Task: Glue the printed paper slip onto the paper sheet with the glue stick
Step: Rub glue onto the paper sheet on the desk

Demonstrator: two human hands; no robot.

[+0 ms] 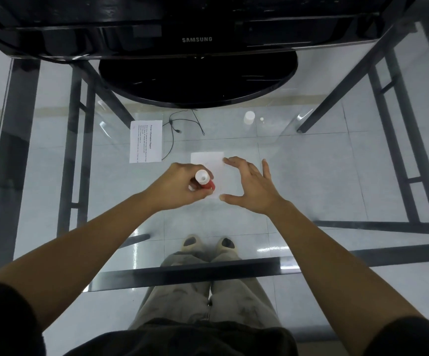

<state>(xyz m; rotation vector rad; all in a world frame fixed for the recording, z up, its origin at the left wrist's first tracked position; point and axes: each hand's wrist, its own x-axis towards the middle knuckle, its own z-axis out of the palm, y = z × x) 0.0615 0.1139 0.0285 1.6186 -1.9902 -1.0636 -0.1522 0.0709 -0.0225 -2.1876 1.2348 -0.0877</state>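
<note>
A red glue stick [206, 181] with its white tip uncapped points up, held in my left hand [180, 186] over the left edge of a small blank white paper [208, 160] on the glass table. My right hand [250, 185] hovers open at that paper's right side, fingers spread, thumb near its lower right corner. A printed paper [145, 141] headed with a line of text lies flat further left and back. A white cap [249, 117] stands at the back right.
A black monitor's round base [198, 83] stands at the back of the glass table [311, 176]. Dark table legs and a cable on the floor show through the glass. The table's front edge [182, 273] runs above my knees.
</note>
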